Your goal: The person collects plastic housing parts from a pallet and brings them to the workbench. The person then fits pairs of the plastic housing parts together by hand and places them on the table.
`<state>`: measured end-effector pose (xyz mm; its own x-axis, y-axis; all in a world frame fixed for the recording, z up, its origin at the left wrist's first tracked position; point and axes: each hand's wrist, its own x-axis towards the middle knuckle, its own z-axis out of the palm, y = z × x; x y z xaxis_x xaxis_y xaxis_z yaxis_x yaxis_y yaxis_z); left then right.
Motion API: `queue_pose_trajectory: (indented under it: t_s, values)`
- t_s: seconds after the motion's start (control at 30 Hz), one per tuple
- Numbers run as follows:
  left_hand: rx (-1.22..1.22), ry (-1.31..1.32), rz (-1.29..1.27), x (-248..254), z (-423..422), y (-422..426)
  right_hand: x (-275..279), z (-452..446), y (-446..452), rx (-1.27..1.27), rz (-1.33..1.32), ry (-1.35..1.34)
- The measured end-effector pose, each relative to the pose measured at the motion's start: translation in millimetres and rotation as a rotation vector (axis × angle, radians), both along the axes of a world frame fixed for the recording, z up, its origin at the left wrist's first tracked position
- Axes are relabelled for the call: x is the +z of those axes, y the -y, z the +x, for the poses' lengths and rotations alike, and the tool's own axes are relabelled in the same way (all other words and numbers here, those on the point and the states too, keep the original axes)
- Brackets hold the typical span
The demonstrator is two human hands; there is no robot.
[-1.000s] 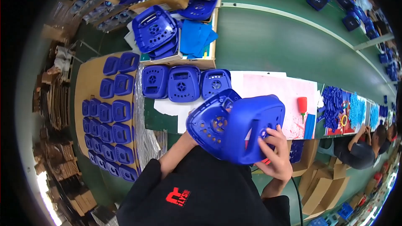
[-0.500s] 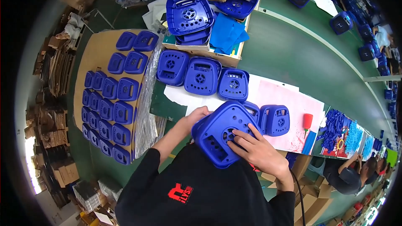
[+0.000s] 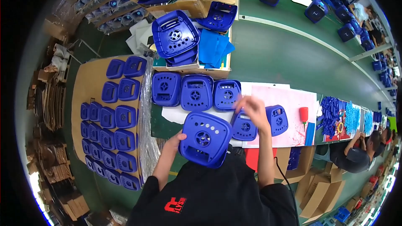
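Note:
My left hand [image 3: 173, 142] grips the left edge of a blue plastic housing [image 3: 206, 138], held up in front of my chest. Its face shows a round hub, a row of holes and a slot, with the slot end towards me. Away from that housing, my right hand [image 3: 251, 111] is raised over the table near another blue housing [image 3: 243, 127]; motion smears its fingers, and whether it touches anything is unclear. More blue housings stand in a row behind, among them one at the left [image 3: 166, 90], one in the middle [image 3: 197, 93] and one by my fingers [image 3: 226, 95].
Many blue panels lie on a cardboard-covered stand [image 3: 100, 58] to the left. Boxes with blue shells and blue cloths [image 3: 213, 48] sit at the back. A red-handled screwdriver [image 3: 303, 115] rests on the pink sheet [image 3: 268, 96]. Co-workers sit at the right beside blue parts [image 3: 331, 113].
My right hand has left the face of the held housing and moved up and away over the table. The housing has turned more upright and shifted slightly left. The camera view has shifted.

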<state>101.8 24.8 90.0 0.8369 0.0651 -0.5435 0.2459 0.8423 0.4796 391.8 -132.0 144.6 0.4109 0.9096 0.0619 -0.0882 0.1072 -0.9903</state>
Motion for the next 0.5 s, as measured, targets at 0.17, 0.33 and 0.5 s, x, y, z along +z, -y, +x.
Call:
queue_pose_trajectory:
  t_s: [0.17,0.33,0.5]
  values:
    - [0.203,-0.132,-0.045,-38.5,-80.4,6.9,-221.1,44.1,-18.1,-0.457,-0.966,0.514]
    - [0.381,-0.217,0.023,-53.1,-109.6,18.4,-210.7,17.2,-30.0,-0.335,-1.122,0.455]
    - [0.431,-0.318,0.119,-27.4,-110.7,26.6,-227.4,14.5,-25.0,-0.265,-1.129,0.590]
